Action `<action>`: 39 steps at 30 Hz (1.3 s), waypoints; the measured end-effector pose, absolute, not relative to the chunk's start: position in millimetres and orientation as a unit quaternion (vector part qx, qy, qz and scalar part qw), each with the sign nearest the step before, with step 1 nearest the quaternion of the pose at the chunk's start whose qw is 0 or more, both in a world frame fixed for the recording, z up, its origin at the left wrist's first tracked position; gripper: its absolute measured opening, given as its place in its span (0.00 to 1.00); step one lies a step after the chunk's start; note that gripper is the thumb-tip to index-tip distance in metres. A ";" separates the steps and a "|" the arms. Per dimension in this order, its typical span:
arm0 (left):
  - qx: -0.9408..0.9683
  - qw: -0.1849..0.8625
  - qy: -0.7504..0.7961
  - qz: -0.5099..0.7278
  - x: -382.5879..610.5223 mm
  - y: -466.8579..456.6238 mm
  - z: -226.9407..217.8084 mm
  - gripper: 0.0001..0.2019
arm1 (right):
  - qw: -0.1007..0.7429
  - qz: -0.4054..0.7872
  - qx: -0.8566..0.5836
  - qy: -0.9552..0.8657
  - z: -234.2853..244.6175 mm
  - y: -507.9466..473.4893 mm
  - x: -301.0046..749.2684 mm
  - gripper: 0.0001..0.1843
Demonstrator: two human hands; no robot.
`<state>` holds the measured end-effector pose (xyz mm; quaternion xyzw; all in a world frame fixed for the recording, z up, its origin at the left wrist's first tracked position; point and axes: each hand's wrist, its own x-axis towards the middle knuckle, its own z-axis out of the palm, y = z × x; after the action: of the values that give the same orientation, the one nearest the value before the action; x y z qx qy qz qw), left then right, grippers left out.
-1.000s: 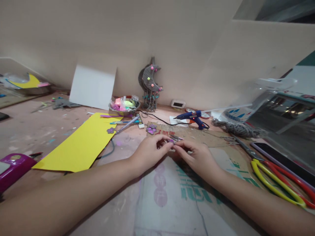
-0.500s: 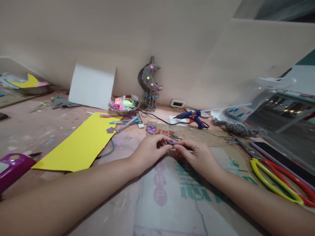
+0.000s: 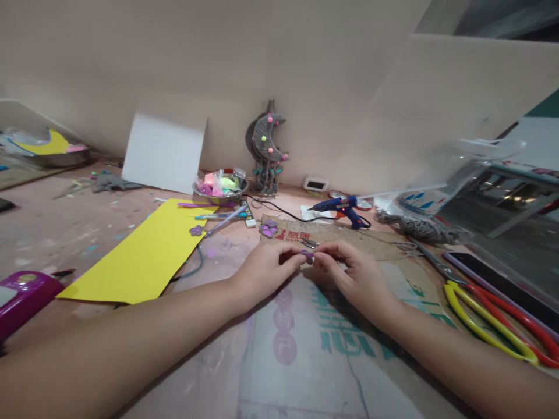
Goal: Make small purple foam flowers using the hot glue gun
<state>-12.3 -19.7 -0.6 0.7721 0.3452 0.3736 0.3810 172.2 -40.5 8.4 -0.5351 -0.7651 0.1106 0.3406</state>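
Note:
Over the middle of the work surface, a small purple and grey clay piece (image 3: 308, 256) is pinched between the thumb and index finger of my left hand (image 3: 268, 266). My right hand (image 3: 349, 269) is closed too, thumb and index fingertips at the piece's right edge. The fingers cover part of the piece, so its full outline is hidden. Just beyond my fingertips lies a slim metal tool (image 3: 309, 242), partly blocked. Behind my left hand, a purple and grey paw-shaped clay piece (image 3: 268, 228) rests on cardboard, and a smaller flower-like one (image 3: 196, 231) lies by the yellow sheet (image 3: 135, 256).
A blue glue gun (image 3: 338, 206) with a cord stands at the back right. Grey yarn (image 3: 423, 227), large scissors (image 3: 489, 320) and a phone (image 3: 506, 285) lie to the right. A metal bowl (image 3: 222, 195) of clay packets and a moon ornament (image 3: 268, 139) stand at the back.
My right hand's fingertips have shifted slightly right and spread away from the left ones, so more of the purple and grey piece shows. My left hand has barely moved.

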 end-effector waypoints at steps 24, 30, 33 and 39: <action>0.780 0.369 0.333 0.381 -12.2 -18.9 -2.4 0.12 | 0.351 0.332 -0.513 -0.709 6.3 -42.2 165.8 0.14; 0.786 0.364 0.323 0.382 -12.2 -19.5 0.9 0.12 | 0.363 0.353 -0.518 -0.690 9.1 -43.3 163.5 0.14; 0.781 0.368 0.329 0.382 -12.1 -20.0 0.7 0.11 | 0.368 0.349 -0.521 -0.686 9.1 -43.3 163.6 0.14; 0.776 0.358 0.339 0.393 -11.6 -20.2 -0.9 0.11 | 0.355 0.336 -0.528 -0.695 5.9 -40.8 164.5 0.12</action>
<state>-11.6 -20.2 -0.9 0.7764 0.3388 0.3929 0.3578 164.5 -40.8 5.9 -0.5276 -0.6948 0.3359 0.3550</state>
